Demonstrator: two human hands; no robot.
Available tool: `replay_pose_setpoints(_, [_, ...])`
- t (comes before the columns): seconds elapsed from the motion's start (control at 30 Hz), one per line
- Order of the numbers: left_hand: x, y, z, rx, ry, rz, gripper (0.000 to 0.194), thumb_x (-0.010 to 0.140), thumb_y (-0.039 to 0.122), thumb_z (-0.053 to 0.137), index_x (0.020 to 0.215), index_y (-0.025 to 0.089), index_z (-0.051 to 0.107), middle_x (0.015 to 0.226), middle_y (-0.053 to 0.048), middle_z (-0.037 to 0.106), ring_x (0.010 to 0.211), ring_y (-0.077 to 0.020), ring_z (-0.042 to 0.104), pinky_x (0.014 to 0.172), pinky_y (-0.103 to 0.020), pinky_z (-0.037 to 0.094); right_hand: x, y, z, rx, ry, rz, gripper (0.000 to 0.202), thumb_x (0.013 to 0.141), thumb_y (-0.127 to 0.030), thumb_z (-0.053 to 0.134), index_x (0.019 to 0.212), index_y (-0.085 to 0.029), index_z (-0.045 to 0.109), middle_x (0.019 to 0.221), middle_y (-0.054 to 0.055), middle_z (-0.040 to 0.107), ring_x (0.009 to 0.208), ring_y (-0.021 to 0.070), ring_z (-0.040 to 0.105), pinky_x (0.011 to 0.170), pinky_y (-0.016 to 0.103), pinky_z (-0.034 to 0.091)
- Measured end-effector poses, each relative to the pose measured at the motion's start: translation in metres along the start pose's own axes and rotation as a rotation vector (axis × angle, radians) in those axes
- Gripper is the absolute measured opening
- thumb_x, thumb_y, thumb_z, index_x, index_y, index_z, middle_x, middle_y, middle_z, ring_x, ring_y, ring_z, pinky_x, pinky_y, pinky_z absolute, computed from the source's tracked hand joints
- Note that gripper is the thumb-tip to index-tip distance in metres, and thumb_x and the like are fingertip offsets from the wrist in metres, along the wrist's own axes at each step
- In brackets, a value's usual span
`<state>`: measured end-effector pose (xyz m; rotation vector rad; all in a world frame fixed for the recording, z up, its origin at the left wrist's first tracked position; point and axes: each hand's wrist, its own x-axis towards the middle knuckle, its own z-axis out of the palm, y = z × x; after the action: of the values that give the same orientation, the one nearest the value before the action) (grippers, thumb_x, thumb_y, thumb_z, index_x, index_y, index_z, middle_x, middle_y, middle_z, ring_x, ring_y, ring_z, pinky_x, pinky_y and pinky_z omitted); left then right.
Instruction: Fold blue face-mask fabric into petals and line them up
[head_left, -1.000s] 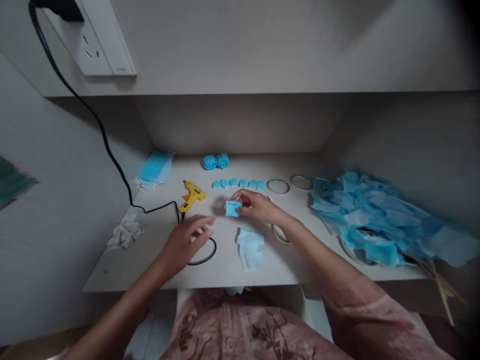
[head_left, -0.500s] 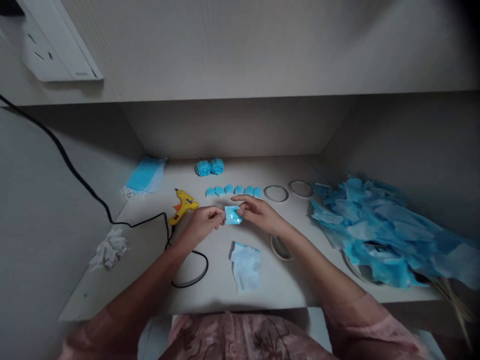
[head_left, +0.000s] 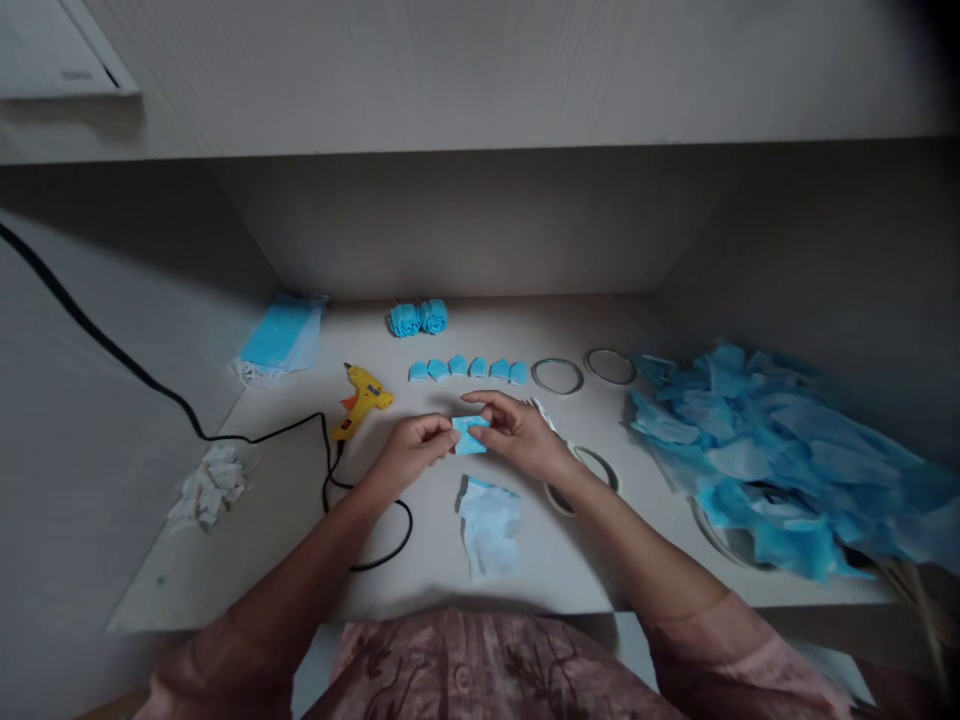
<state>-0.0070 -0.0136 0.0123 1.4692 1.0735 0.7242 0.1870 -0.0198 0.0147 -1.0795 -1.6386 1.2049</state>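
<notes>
A small blue piece of fabric (head_left: 469, 435) is held up between my two hands above the middle of the table. My left hand (head_left: 416, 447) pinches its left edge. The thumb of my right hand (head_left: 525, 432) presses on its right side, with the index finger stretched out above it. Below lies a pale blue cut sheet (head_left: 491, 528), flat on the surface. Behind my hands several small folded blue pieces (head_left: 478, 367) form a row. A yellow glue gun (head_left: 361, 400) rests just beyond my left hand.
Blue rolls (head_left: 418, 318) and stacked masks (head_left: 277, 332) stand at the back. Wire rings (head_left: 557, 376) and a tape roll (head_left: 611, 470) are near my right hand. A large blue fabric heap (head_left: 780, 450) fills the right; white scraps (head_left: 214, 487) and a black cable (head_left: 262, 438) lie left.
The view has tilted down slightly. The blue piece now lies flatter between my hands, and my right thumb reaches further over it. More of the tape roll shows beside my right forearm.
</notes>
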Motion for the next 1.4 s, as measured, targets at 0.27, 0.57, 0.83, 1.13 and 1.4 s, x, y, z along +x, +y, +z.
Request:
replay_pose_setpoints(0.27, [0.000, -0.003, -0.010, -0.095, 0.062, -0.052, 0.028, 0.076, 0.044, 0.059, 0.068, 0.017, 0.055, 0.059, 0.002, 0.052, 0.053, -0.0100, 0.045, 0.053, -0.023, 0.035, 0.003, 0.008, -0.009, 0.203, -0.046, 0.078, 0.048, 0.085, -0.047, 0.059, 0.126, -0.023, 0.055, 0.082, 0.001, 0.061, 0.074, 0.0149, 0.058, 0.075, 0.032, 0.048])
replay_pose_setpoints(0.57, [0.001, -0.006, -0.010, -0.135, 0.028, -0.046, 0.027, 0.076, 0.042, 0.061, 0.068, 0.017, 0.058, 0.062, 0.002, 0.055, 0.053, -0.0088, 0.045, 0.052, -0.023, 0.035, 0.005, 0.011, -0.002, 0.142, 0.002, 0.031, 0.041, 0.081, -0.038, 0.065, 0.118, -0.021, 0.058, 0.071, -0.004, 0.054, 0.062, 0.0106, 0.049, 0.063, 0.026, 0.040])
replay_pose_setpoints(0.83, [0.004, -0.008, -0.018, 0.036, 0.093, 0.042, 0.023, 0.082, 0.039, 0.055, 0.079, 0.017, 0.062, 0.070, -0.001, 0.062, 0.058, -0.0112, 0.051, 0.056, -0.024, 0.041, 0.004, 0.018, -0.003, 0.083, 0.003, 0.018, 0.043, 0.081, -0.034, 0.063, 0.121, -0.019, 0.056, 0.072, -0.004, 0.054, 0.063, 0.0114, 0.050, 0.065, 0.026, 0.041])
replay_pose_setpoints(1.13, [0.019, -0.024, -0.084, 1.204, 0.326, 0.323, 0.028, 0.084, 0.022, 0.054, 0.108, 0.019, 0.067, 0.126, -0.011, 0.061, 0.115, -0.0291, 0.053, 0.097, -0.044, 0.041, 0.037, 0.004, -0.019, -0.337, -0.070, -0.102, 0.041, 0.084, -0.023, 0.055, 0.125, -0.019, 0.056, 0.082, 0.000, 0.064, 0.071, 0.0129, 0.059, 0.069, 0.025, 0.045])
replay_pose_setpoints(1.4, [0.007, -0.041, -0.120, 1.338, 0.293, 0.260, 0.036, 0.082, 0.011, 0.047, 0.111, 0.020, 0.066, 0.123, -0.011, 0.064, 0.118, -0.0291, 0.054, 0.100, -0.049, 0.036, 0.121, -0.002, 0.007, -0.699, -0.291, -0.228, 0.035, 0.088, -0.014, 0.051, 0.123, -0.014, 0.058, 0.088, 0.002, 0.071, 0.073, 0.0106, 0.061, 0.069, 0.020, 0.043])
